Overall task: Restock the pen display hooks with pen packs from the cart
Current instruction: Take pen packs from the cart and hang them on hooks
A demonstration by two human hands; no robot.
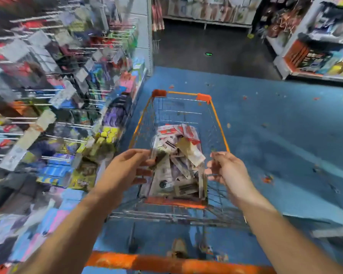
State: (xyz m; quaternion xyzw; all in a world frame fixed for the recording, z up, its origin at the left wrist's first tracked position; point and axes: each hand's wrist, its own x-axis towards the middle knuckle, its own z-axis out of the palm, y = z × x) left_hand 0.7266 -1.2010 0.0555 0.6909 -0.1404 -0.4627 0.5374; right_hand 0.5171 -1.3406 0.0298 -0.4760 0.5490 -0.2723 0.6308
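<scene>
An orange-rimmed wire cart [218,119] stands in front of me with a heap of white and red pen packs [178,155] in its basket. My left hand [127,169] reaches in from the left, thumb above and fingers below, pinching the edge of a white pen pack [163,175] on top of the heap. Hovering by the cart's right rim, my right hand [226,169] has its fingers loosely curled and apart, with nothing in it. The pen display hooks [67,91] fill the left wall, blurred, with coloured packs hanging on metal pegs.
The cart's orange handle bar [147,263] crosses the bottom of the view. Blue floor [275,125] stretches to the right and ahead. More shelving with goods [315,56] stands at the far right, and another shelf row [206,10] at the back.
</scene>
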